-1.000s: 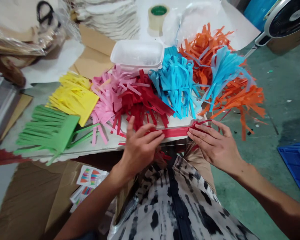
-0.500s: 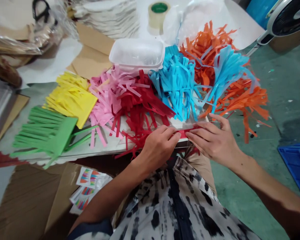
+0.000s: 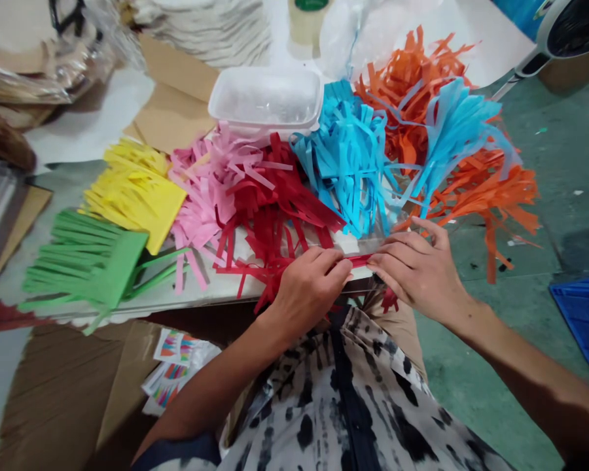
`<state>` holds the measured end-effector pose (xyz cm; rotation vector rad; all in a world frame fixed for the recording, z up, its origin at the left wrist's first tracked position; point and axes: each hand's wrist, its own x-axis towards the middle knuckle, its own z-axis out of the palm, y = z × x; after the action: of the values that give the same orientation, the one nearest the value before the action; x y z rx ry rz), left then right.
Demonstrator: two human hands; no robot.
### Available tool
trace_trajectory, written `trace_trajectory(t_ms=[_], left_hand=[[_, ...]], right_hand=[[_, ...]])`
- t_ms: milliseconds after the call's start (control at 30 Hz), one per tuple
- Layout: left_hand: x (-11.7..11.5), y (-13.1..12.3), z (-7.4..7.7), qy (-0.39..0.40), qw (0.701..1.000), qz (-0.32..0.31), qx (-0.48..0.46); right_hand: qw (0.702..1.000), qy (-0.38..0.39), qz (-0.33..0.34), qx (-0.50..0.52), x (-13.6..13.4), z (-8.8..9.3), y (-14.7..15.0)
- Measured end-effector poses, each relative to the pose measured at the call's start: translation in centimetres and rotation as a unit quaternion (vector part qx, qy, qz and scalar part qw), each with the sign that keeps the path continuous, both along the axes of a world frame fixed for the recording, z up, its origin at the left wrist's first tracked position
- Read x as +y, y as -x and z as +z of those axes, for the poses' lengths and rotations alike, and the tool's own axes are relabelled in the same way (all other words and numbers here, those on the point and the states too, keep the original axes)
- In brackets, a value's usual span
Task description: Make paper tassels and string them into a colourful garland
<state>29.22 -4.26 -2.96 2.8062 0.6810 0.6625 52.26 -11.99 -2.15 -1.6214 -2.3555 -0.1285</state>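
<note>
Between my two hands, at the table's front edge, stretches a narrow band of red fringed tissue paper (image 3: pixel 357 261). My left hand (image 3: pixel 310 280) is closed on its left part, and red strips fan out beyond that hand. My right hand (image 3: pixel 415 267) pinches the band's other end, its index finger raised; a few red strips hang below it. Just behind my left hand lies a pile of dark red fringed paper (image 3: pixel 279 196). Blue fringed paper (image 3: pixel 351 163) lies beyond the band, and orange fringed paper (image 3: pixel 500 190) is past my right hand.
Leftward lie pink (image 3: pixel 201 176), yellow (image 3: pixel 147 190) and green (image 3: pixel 98 255) fringed papers. Behind them stand a clear plastic tub (image 3: pixel 265 98) and a tape roll (image 3: pixel 307 26). A fan (image 3: pixel 564 33) is at far right, a blue crate (image 3: pixel 584 320) on the floor, and a cardboard box (image 3: pixel 69 392) below the table.
The red band between my hands has become narrower, and the red strips left of my left hand have shifted. Both hands stay in nearly the same place; the view has tilted slightly.
</note>
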Motion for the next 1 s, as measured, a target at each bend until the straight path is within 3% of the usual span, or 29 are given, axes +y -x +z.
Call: trace_trajectory(t_ms=[133, 367, 500, 700, 767, 900, 1000], left_hand=[[-0.1, 0.8, 0.3, 0.018, 0.999, 0.026, 0.002], [0.3, 2.4, 1.2, 0.067, 0.987, 0.139, 0.05], [0.6, 2.2, 1.3, 0.083, 0.981, 0.158, 0.07], [0.7, 1.6, 1.3, 0.055, 0.98, 0.175, 0.071], [0.4, 1.4, 1.2, 0.02, 0.986, 0.162, 0.041], [-0.2, 1.5, 0.8, -0.045, 0.998, 0.053, -0.009], [0.1, 3.2, 0.8, -0.05, 0.998, 0.044, -0.011]], right_hand=[[1.0, 0.01, -0.02, 0.0, 0.0, 0.1, -0.1], [0.991, 0.063, -0.093, 0.078, -0.1, 0.4, 0.0], [0.985, 0.073, -0.123, 0.099, 0.1, 0.4, 0.5], [0.985, 0.012, -0.17, 0.025, 0.2, 0.6, 1.5], [0.989, -0.032, -0.147, -0.002, -0.3, 0.7, 2.0], [0.998, -0.04, -0.034, -0.023, -1.6, 0.2, 2.4], [0.998, -0.046, -0.031, -0.007, -2.3, -0.2, 1.3]])
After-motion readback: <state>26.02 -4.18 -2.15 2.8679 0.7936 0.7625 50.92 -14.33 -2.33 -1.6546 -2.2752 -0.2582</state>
